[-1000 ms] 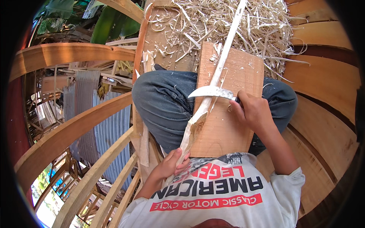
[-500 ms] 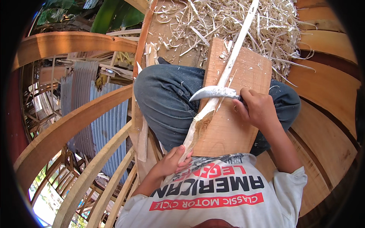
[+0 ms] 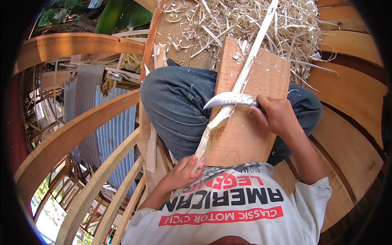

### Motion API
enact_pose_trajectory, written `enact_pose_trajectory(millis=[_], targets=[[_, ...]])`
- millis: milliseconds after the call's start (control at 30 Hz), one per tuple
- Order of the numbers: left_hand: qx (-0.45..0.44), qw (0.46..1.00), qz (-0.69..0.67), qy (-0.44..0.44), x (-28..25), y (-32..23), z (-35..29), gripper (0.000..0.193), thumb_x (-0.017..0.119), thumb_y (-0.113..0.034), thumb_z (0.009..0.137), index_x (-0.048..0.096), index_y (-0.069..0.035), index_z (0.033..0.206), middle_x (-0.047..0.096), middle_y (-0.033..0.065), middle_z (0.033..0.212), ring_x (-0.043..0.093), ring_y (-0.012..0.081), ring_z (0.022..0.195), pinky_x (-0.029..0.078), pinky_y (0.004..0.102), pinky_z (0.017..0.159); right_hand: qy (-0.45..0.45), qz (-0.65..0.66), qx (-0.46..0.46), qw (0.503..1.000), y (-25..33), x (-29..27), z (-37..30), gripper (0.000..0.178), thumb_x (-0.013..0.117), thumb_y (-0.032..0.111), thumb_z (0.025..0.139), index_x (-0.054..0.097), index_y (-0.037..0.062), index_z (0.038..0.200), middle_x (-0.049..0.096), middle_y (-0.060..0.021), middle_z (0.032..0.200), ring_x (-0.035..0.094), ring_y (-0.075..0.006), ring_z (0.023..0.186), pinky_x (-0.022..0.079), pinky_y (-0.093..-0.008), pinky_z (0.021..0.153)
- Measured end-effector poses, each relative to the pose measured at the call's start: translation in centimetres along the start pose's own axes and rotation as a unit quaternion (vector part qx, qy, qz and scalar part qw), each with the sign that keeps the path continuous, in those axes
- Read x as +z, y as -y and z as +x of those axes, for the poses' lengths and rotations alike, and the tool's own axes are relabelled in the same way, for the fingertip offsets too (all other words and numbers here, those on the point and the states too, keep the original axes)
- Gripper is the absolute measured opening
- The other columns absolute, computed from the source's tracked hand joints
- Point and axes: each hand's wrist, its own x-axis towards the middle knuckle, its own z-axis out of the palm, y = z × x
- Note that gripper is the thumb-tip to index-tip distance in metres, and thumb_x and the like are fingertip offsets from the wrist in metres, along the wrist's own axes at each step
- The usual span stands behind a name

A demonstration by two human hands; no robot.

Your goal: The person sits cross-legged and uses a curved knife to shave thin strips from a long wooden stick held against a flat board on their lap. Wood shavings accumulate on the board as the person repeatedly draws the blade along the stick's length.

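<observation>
The left hand (image 3: 184, 173) clamps its fingers on the stick (image 3: 243, 79), presumably steadying it. The stick slants over the board (image 3: 254, 132), likely its backing; the knife (image 3: 230, 99) crosses it, fingers of the right hand (image 3: 277, 115) clamping the handle.

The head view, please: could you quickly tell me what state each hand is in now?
Left hand: closed, holding the pale wooden stick near its lower end.
Right hand: closed, holding the curved knife.
</observation>
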Motion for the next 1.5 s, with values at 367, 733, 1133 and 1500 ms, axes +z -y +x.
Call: enact_pose_trajectory(millis=[367,733,1133,1500], targets=[[0.033,0.991,0.113,-0.065,1.5,-0.2,-0.7,0.047,0.026,-0.041,0.101,0.048,-0.003,0.087,0.042,-0.0012,0.063,0.037,0.0065,0.055,0.034,0.0226,0.052,-0.127,0.081,0.282,0.948,-3.9,-0.4,0.7,0.029,0.06,0.032,0.087,0.055,0.0042,0.08,0.058,-0.0153,0.06,0.06,-0.0356,0.058,0.047,-0.0423,0.054],[0.065,0.978,0.182,-0.076,2.2,-1.0,-0.8,0.045,0.026,-0.04,0.102,0.045,-0.003,0.085,0.042,-0.0002,0.064,0.037,0.0081,0.055,0.033,0.0243,0.052,-0.153,0.028,0.274,0.949,-5.1,-3.7,1.4,0.03,0.058,0.032,0.089,0.061,0.0016,0.084,0.058,-0.0178,0.059,0.059,-0.0364,0.056,0.044,-0.0427,0.053],[0.086,0.924,0.324,-0.184,3.6,-1.3,-1.7,0.027,0.042,-0.025,0.097,0.042,0.001,0.091,0.048,0.0245,0.067,0.05,0.0425,0.064,0.04,0.0413,0.06,-0.061,0.151,0.075,0.984,0.3,-0.3,-4.3,0.023,0.061,0.027,0.087,0.058,0.0049,0.094,0.063,-0.0135,0.072,0.062,-0.0323,0.065,0.048,-0.0387,0.058],[0.103,0.906,0.364,-0.191,3.8,-1.7,-1.6,0.026,0.044,-0.024,0.097,0.039,0.001,0.093,0.05,0.0278,0.07,0.052,0.0493,0.071,0.041,0.0446,0.06,-0.039,0.046,0.179,0.982,0.0,-0.1,-3.6,0.033,0.063,0.035,0.085,0.056,0.0041,0.075,0.059,-0.0142,0.057,0.06,-0.0338,0.054,0.047,-0.0408,0.05]])
